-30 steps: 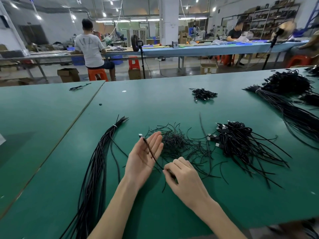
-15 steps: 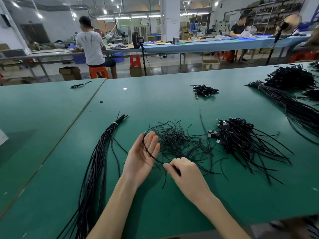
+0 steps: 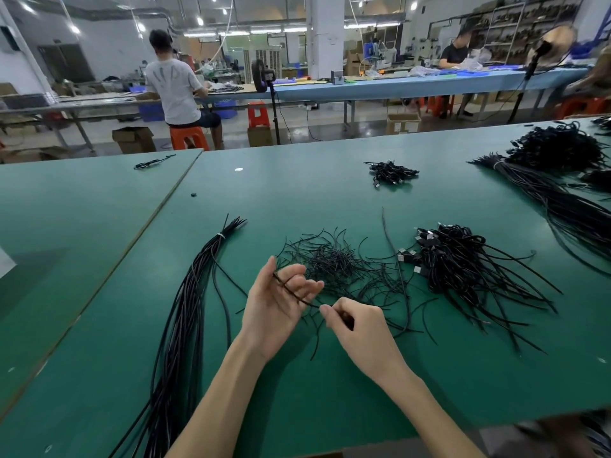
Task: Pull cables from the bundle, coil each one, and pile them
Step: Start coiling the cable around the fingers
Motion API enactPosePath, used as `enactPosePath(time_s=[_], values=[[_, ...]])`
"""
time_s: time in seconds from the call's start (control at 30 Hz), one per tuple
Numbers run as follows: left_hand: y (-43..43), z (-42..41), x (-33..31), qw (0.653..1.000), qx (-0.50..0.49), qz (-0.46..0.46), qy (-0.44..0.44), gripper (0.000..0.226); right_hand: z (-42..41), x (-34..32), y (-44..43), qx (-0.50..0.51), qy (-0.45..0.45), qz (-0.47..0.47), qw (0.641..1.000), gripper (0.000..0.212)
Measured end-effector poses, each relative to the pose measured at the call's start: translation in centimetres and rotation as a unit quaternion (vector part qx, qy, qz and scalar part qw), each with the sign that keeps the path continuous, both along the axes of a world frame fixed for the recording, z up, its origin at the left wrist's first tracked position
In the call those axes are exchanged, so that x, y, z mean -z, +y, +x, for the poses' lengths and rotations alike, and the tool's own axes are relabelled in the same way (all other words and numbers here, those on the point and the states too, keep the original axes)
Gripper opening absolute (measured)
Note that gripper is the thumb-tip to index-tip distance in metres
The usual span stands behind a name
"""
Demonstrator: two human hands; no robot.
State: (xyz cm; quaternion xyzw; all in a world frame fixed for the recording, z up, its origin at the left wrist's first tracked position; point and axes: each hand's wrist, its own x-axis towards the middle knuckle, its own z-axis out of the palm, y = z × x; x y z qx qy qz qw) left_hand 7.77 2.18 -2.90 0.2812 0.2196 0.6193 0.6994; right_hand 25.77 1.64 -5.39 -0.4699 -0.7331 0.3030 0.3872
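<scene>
— Anything you can't make out from here?
— The right hand curls its fingers under, so the end of the cable vanishes inside the grip. The long bundle on the left runs out of sight at the bottom. The big heap far right is cut off by the edge.
— And the hands?
— They're close together over the green table, but not touching. The left hand is palm up, with its fingers half curled round the thin black cable, whose tip pokes out near the thumb. The right hand is knuckles up, with thumb and forefinger pinching the same cable. A short, straight piece of it spans the gap between them.
— Is the left thumb pressing on it?
— I can't tell.
— The arms?
— Both bare forearms reach in from the near edge, slanting toward each other.
— Where's everything else?
— Just behind the hands there's a tangle of thin loose strands. To its right is the pile of cables with plugs, tails fanned out.
</scene>
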Motion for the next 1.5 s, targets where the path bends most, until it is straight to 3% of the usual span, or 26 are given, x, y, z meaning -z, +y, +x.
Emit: enactPosePath(time_s=[0.1,0.27,0.57,0.87,0.93,1.03,1.1,1.13,1.27,1.37,1.43,1.5], values=[[0.1,-0.1,0.0,1.0,0.005,0.0,-0.019,0.057,0.1,0.1,0.1,-0.007,0.019,-0.009,1.0,0.039],[0.4,-0.2,-0.5,0.999,-0.009,-0.006,-0.039,0.062,-0.1,0.6,0.2,-0.04,-0.053,0.005,0.998,0.037],[0.6,-0.5,-1.0,0.993,-0.054,-0.008,-0.1,0.062,0.2,-0.1,0.1,-0.084,0.043,-0.032,0.995,0.039],[0.7,-0.9,-1.4,0.997,-0.074,-0.021,-0.007,0.051,0.3,-0.1,0.1,-0.095,0.04,-0.043,0.994,0.036],[0.4,-0.6,-2.4,0.999,-0.04,-0.014,0.024,0.051,0.4,-0.1,0.2,-0.093,0.044,-0.048,0.994,0.037],[-0.8,-1.1,-4.5,0.985,0.1,0.036,0.133,0.048,0.5,-0.4,0.3,-0.082,0.075,-0.059,0.992,0.041],[-1.6,-1.4,-5.6,0.937,0.181,0.079,0.289,0.053,0.5,-0.7,0.3,-0.071,0.098,-0.06,0.991,0.038],[-1.8,-1.4,-6.0,0.896,0.202,0.098,0.383,0.057,0.5,-0.7,0.3,-0.069,0.108,-0.063,0.99,0.036],[-2.4,0.7,-6.4,0.658,0.221,0.13,0.708,0.057,0.5,-0.6,0.4,-0.059,0.104,-0.08,0.99,0.035],[-2.4,2.3,-5.3,0.489,0.128,0.166,0.847,0.041,0.6,-0.9,0.3,-0.033,0.14,-0.087,0.986,0.035],[-2.3,2.8,-4.7,0.425,0.044,0.188,0.884,0.041,0.7,-1.1,0.2,0.001,0.165,-0.059,0.984,0.03],[-2.2,2.8,-4.2,0.407,-0.014,0.216,0.887,0.045,0.8,-1.1,0.2,0.036,0.175,-0.023,0.984,0.024]])
